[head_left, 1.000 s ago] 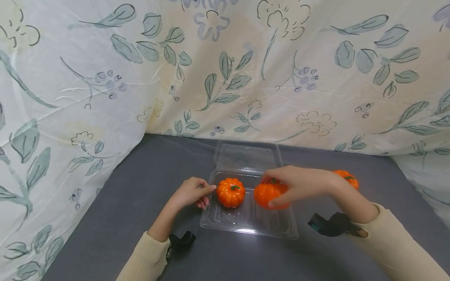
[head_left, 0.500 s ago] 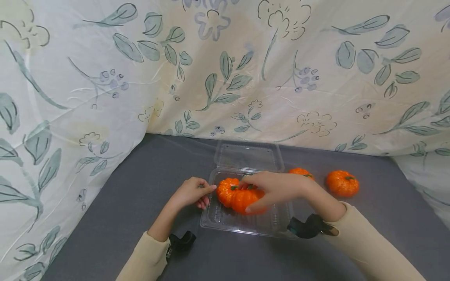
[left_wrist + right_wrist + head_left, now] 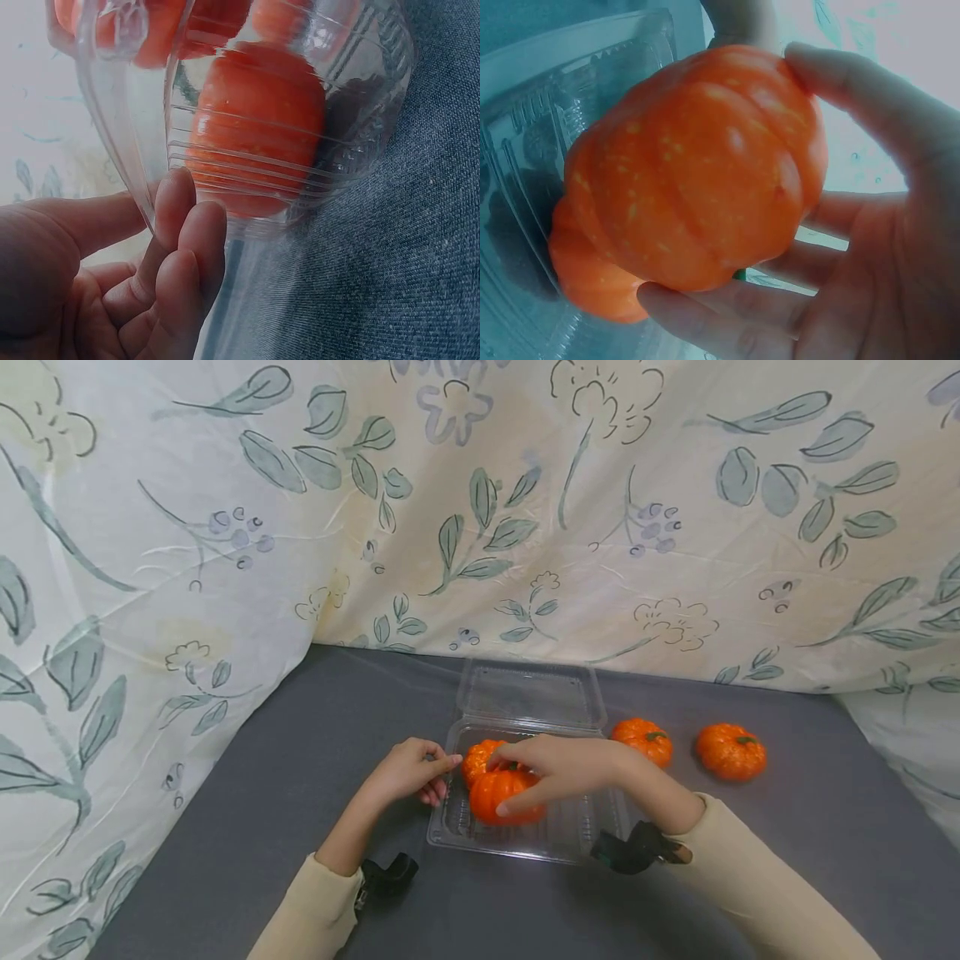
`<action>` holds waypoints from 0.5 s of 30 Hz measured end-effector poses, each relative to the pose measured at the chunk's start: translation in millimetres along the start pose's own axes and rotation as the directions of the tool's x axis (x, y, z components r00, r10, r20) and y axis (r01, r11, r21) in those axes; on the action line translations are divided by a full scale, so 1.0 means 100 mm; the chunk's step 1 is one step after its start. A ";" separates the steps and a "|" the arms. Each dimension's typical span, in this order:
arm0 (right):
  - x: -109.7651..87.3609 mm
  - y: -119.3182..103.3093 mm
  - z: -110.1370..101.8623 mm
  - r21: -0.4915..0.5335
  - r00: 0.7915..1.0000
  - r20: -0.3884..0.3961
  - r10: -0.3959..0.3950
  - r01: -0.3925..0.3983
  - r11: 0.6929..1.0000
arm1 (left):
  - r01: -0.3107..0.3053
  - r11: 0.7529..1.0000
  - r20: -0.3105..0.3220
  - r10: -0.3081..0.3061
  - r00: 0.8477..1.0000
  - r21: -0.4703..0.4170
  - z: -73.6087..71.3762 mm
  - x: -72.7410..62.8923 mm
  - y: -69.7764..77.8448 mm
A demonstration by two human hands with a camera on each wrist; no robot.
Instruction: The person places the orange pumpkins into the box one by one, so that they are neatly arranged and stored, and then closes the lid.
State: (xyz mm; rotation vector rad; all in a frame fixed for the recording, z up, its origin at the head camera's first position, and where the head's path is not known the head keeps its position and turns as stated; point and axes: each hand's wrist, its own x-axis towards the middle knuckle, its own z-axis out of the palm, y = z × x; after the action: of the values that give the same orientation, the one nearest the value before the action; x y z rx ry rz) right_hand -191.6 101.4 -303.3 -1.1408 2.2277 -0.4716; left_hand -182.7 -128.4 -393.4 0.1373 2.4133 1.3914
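Note:
My right hand (image 3: pixel 558 768) grips a small orange pumpkin (image 3: pixel 501 797) from above, over the left half of the clear plastic clamshell box (image 3: pixel 566 839). In the right wrist view the thumb and fingers spread round that pumpkin (image 3: pixel 697 172). Behind it, a second pumpkin (image 3: pixel 477 757) sits in the box at the left, partly hidden by the held one. With thumb and fingertips, my left hand (image 3: pixel 411 771) pinches the box's left rim; the left wrist view shows those fingers (image 3: pixel 191 240) against the clear wall, with the pumpkin (image 3: pixel 259 124) seen through it.
Two more pumpkins lie on the grey cloth right of the box, one nearer (image 3: pixel 642 742) and one farther right (image 3: pixel 731 752). The box's lid (image 3: pixel 531 693) is folded back behind it. A floral curtain (image 3: pixel 480 527) hangs at the back.
My right hand has carried its pumpkin leftward and slightly nearer to me, from the box's right side to beside the second pumpkin. The left hand has stayed at the rim.

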 end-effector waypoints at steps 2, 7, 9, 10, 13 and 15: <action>0.02 0.00 0.01 -0.007 1.000 0.000 0.006 -0.006 1.000 | 0.001 1.000 0.001 -0.001 1.000 0.000 0.00 0.00 0.00; 0.06 0.00 0.03 0.011 1.000 0.021 0.002 -0.002 1.000 | -0.003 1.000 0.007 0.003 1.000 -0.001 -0.01 0.01 0.00; 0.07 0.00 0.04 0.016 1.000 0.026 -0.005 0.004 1.000 | -0.004 1.000 0.009 0.004 1.000 -0.002 -0.01 0.01 0.01; 0.08 0.00 0.05 0.018 1.000 0.028 -0.006 0.005 1.000 | -0.005 1.000 0.010 0.005 1.000 -0.002 -0.01 0.01 0.01; 0.09 0.00 0.06 0.013 1.000 0.026 -0.011 0.011 1.000 | -0.004 1.000 0.008 0.004 1.000 0.001 -0.01 0.01 0.01; 0.10 0.00 0.06 0.029 1.000 0.029 -0.012 0.012 1.000 | -0.004 1.000 0.006 0.004 1.000 0.003 -0.02 0.00 0.01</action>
State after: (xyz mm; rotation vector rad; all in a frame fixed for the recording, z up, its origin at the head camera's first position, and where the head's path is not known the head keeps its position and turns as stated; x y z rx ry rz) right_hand -192.5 93.1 -311.7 -1.1400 2.1837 -0.4872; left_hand -183.7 -129.1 -391.8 0.1468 2.4112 1.3869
